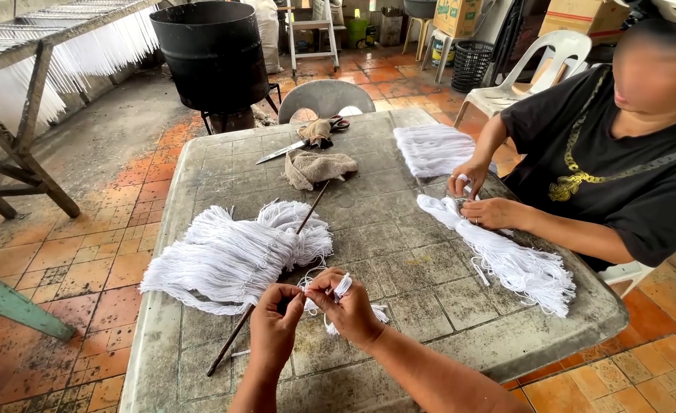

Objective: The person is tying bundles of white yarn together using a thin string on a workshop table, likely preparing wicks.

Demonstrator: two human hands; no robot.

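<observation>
My left hand (275, 320) and my right hand (345, 304) meet over the near part of a worn grey table (399, 252). Both pinch a small loop of white string (339, 289) between their fingertips. Just beyond them lies a big pile of white string bundles (235, 256) threaded on a thin dark stick (265, 284) that runs diagonally toward me. To the right, a person in a black shirt (620, 168) sits at the table, their hands (479, 195) working on another white string bundle (506, 260).
A second stack of white strings (433, 149) lies at the far right. Brown rags (319, 167) and scissors (299, 144) rest at the far edge. A black drum (214, 52), plastic chairs (540, 57), a rack with hanging white strands (55, 57) and tiled floor surround the table.
</observation>
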